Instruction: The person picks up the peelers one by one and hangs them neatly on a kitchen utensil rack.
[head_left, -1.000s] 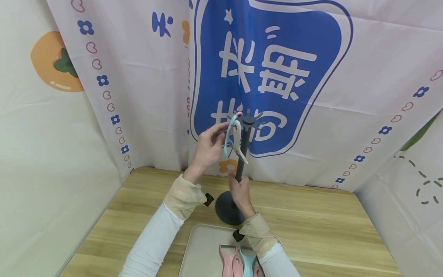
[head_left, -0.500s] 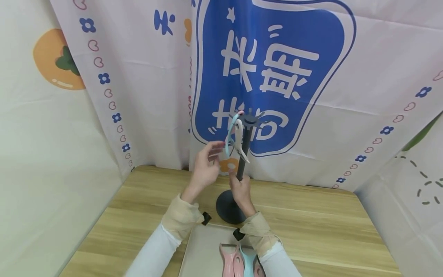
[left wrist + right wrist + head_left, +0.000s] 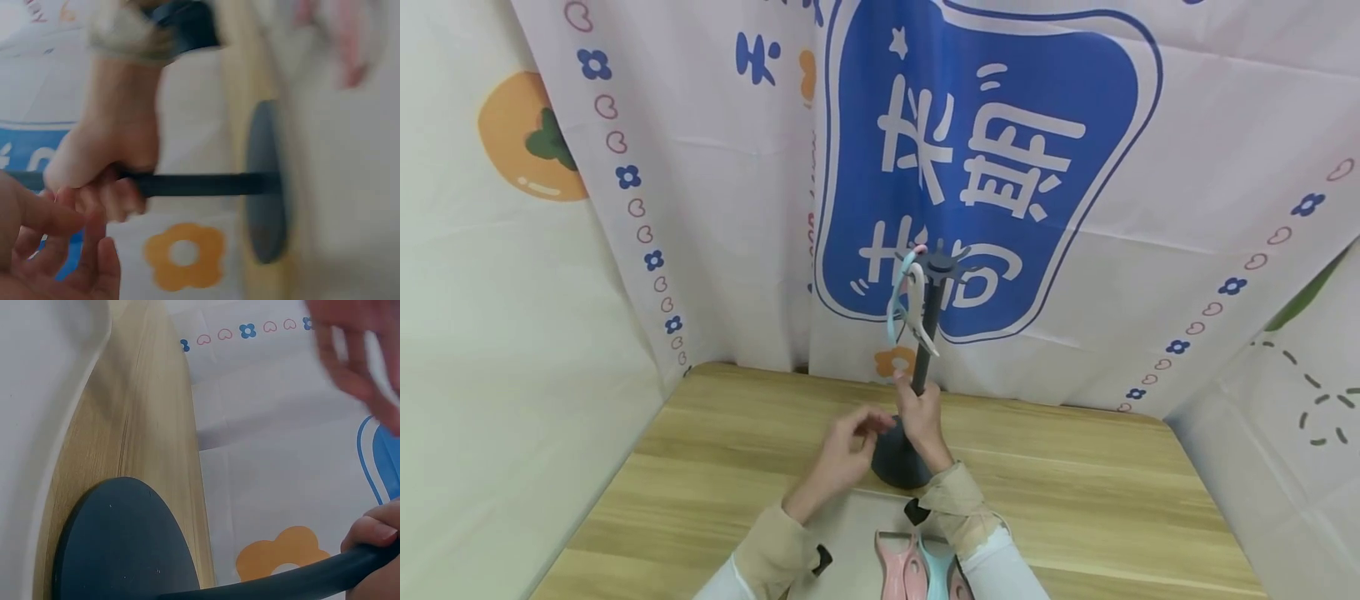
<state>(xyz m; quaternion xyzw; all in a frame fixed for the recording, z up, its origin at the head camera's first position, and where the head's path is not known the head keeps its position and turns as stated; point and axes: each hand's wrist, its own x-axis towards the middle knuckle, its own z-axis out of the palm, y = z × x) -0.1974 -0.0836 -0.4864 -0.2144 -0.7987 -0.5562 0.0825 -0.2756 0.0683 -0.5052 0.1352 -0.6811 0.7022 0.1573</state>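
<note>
R hand, i.e. right hand [image 3: 921, 421], has fingers & thumb wrapped round the pole of the dark stand [image 3: 932, 310], low on it, above the round base [image 3: 893, 463]. Left hand [image 3: 847, 450] holds nothing: fingers loosely bent, approx. half spread, nr the base & just beside the other hand; can't tell if they touch. Stand is upright on the wood-grain counter [image 3: 1090, 500], behind the tray [image 3: 844, 533]. At its top, on the L side, hang a white peeler [image 3: 915, 302] & a lt-blue peeler [image 3: 892, 312] w/ a bit of pink showing too. In the tray, nr the right sleeve [image 3: 1004, 567]: a pink peeler [image 3: 894, 567] & a blue peeler [image 3: 937, 571] side by side, plus more pink pcs, partly hidden. No. 1 for writing: the banner [image 3: 1030, 75] at the back, big white Chinese chars on a blue panel, lying sideways; 来 & 期 legible, 可 partly behind the stand's top, 4th char partly covered. Small blue char up L, cut-off ones above; red vertical lettering too small to read. No legible brand on stand or peelers.
</note>
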